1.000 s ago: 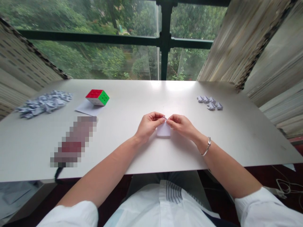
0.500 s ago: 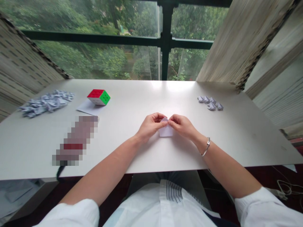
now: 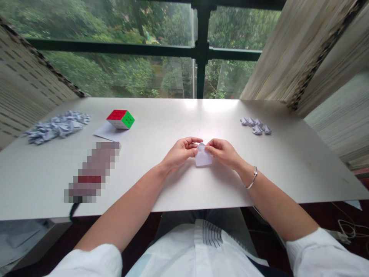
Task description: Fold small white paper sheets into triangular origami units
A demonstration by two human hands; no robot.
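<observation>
Paper is btwn the two hands, mid-table nr the front edge: small, white, folded, w/ a peaked top & a straight bottom edge. Can't tell if that bottom edge touches the table or sits just above it.

L hand pinches the paper's L side nr the top, thumb in front, fingers curled behind. R hand pinches the upper R side, thumb on the near face, other fingers bent in. Fingertips of both are close together but apart, w/ the peak showing in the gap. Bangle, silver, on the R wrist.

Farther out, R: a few folded bits in a loose cluster on the table, well apart from the R hand. Far L: a big pile of similar bits, heaped & overlapping. Btwn pile & L hand is a cube (red top, green R side, white front) resting on a white sheet. Nearer the front on the L, a blurred-out item (can't tell what) lies slantwise, w/ a black strap over the table edge.

Behind the table: window w/ dark green frame, trees outside, curtains each side. White shirt at bottom; pale cable low R, below table level.
</observation>
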